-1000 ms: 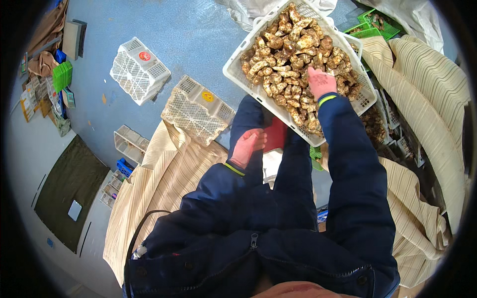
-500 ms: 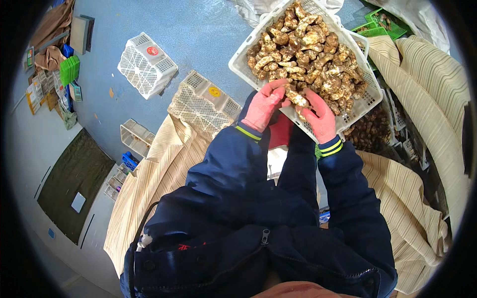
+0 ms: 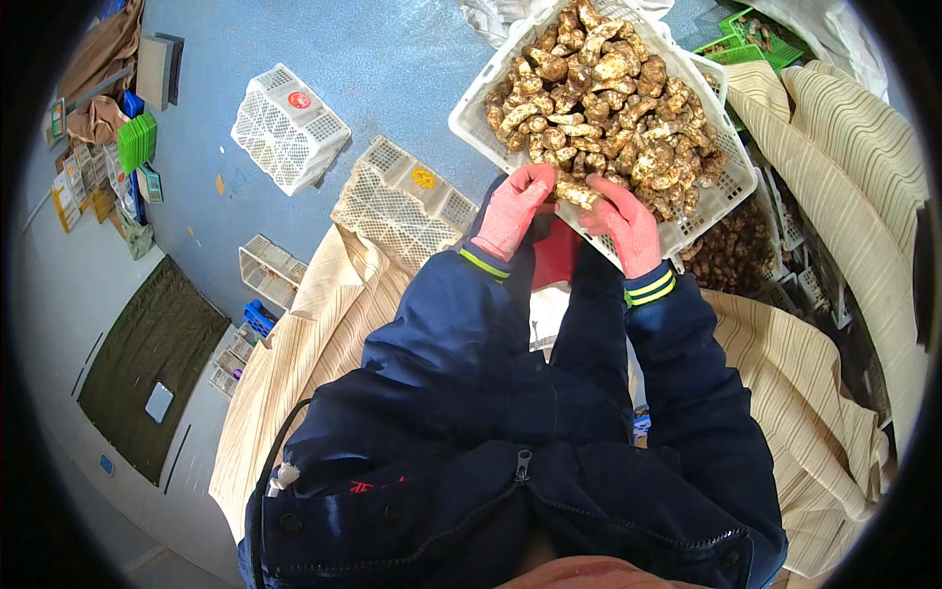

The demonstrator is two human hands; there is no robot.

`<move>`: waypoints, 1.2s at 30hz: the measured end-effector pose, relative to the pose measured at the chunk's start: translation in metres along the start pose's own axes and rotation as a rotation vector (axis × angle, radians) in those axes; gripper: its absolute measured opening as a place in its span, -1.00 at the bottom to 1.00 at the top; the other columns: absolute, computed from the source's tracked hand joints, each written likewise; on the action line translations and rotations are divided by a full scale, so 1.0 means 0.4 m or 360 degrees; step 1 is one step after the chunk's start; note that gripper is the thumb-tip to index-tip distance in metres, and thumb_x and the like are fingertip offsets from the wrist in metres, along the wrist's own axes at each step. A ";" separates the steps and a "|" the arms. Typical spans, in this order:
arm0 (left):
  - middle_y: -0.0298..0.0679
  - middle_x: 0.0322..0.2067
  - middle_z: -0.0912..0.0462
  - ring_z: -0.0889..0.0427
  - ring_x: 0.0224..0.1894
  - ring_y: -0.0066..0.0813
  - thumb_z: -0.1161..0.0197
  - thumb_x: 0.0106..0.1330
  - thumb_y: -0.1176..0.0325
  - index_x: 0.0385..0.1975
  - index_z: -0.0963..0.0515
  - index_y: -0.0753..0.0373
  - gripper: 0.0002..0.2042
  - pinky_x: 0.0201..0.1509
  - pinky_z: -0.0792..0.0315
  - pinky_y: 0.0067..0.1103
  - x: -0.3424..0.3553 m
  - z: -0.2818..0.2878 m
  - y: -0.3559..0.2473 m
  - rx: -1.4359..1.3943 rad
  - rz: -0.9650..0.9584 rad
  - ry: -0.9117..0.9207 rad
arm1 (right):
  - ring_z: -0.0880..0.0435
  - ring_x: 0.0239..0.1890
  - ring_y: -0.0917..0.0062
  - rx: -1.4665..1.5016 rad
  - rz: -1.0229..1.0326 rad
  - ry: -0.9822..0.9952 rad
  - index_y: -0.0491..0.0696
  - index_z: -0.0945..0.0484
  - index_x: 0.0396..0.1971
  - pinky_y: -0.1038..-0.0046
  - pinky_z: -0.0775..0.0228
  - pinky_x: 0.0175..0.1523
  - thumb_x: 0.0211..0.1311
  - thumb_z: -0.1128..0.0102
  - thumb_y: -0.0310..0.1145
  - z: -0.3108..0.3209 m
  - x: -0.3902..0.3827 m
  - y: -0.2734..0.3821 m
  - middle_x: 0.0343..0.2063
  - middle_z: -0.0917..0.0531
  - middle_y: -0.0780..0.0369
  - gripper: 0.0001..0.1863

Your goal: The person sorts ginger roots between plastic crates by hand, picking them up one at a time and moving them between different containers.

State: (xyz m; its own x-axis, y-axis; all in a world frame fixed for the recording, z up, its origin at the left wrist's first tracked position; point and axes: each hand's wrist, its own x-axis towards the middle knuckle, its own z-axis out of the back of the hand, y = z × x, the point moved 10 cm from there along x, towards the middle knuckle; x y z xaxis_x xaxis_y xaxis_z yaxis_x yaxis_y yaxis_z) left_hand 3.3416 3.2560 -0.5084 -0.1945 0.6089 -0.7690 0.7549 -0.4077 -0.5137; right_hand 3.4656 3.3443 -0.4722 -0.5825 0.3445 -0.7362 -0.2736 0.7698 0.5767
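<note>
A white plastic crate heaped with brown-and-white mushrooms stands in front of me. Over its near edge I hold one long, pale, dirt-speckled mushroom between both hands. My left hand, in a pink glove, pinches its left end. The fingers of my right hand, also pink-gloved, close on its right end. Some of my fingertips are hidden behind the mushroom.
Upturned white crates and a dingy one stand to the left on the blue floor. Striped cloth drapes both sides. At right are more crates of dark mushrooms and green baskets.
The held mushroom has turned from slanting downward to lying more level. Both hands have shifted slightly, the left one a little down and left.
</note>
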 end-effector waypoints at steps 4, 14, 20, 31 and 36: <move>-0.31 -0.12 -0.56 -0.56 -0.15 -0.56 -0.13 0.34 0.24 0.01 -0.44 0.28 -0.67 -0.11 -0.50 -0.58 0.000 0.010 0.004 0.0105 0.0028 -0.0051 | -0.65 -0.21 0.50 0.0190 -0.0054 0.0206 -0.15 -0.32 0.16 0.57 -0.48 -0.15 0.36 0.03 -0.22 -0.009 -0.013 -0.019 -0.05 -0.53 0.15 -0.54; -0.30 -0.09 -0.55 -0.48 -0.17 -0.68 -0.26 0.19 0.25 0.06 -0.40 0.34 -0.53 -0.03 -0.31 -0.77 -0.006 -0.056 -0.017 -0.0094 -0.0143 0.0454 | -0.49 0.07 0.49 0.0099 0.0054 -0.0014 -0.17 -0.23 0.22 0.51 -0.36 0.08 0.22 -0.10 -0.50 0.029 -0.023 -0.010 0.03 -0.49 0.15 -0.45; -0.17 0.21 -0.28 -0.22 0.29 -0.34 -0.16 0.27 0.30 0.23 -0.21 0.33 -0.45 0.35 -0.10 -0.43 -0.015 -0.085 -0.051 0.0006 -0.0269 0.0269 | -0.44 0.13 0.48 -0.0164 0.0416 -0.0189 -0.18 -0.33 0.16 0.49 -0.28 0.19 0.10 -0.14 -0.61 0.050 -0.018 -0.007 0.08 -0.48 0.18 -0.46; -0.32 0.02 -0.51 -0.50 0.02 -0.50 -0.17 0.30 0.31 0.14 -0.34 0.19 -0.59 0.01 -0.39 -0.56 0.063 0.129 -0.062 -0.0058 -0.0252 -0.0357 | -0.39 0.12 0.19 -0.2167 0.1197 -0.0550 -0.02 -0.42 0.07 0.24 -0.26 0.19 -0.04 -0.26 -0.40 -0.004 0.233 0.321 0.05 -0.45 0.10 -0.44; -0.27 0.12 -0.36 -0.37 0.11 -0.50 -0.20 0.27 0.27 0.18 -0.29 0.23 -0.51 0.18 -0.26 -0.53 0.098 0.156 -0.175 0.0289 -0.0615 -0.0449 | -0.28 0.23 0.37 -0.3094 0.1212 -0.0381 0.07 -0.39 0.06 0.31 -0.10 0.27 0.00 -0.18 -0.40 -0.021 0.405 0.302 0.12 -0.39 0.23 -0.48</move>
State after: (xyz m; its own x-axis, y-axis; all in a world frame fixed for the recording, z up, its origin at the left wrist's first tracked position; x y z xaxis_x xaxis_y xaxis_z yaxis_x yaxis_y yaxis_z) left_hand 3.2423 3.2660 -0.5263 -0.6182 0.5414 -0.5698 0.4784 -0.3160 -0.8193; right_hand 3.3319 3.4886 -0.5188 -0.8962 0.4137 -0.1602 -0.4353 -0.8898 0.1372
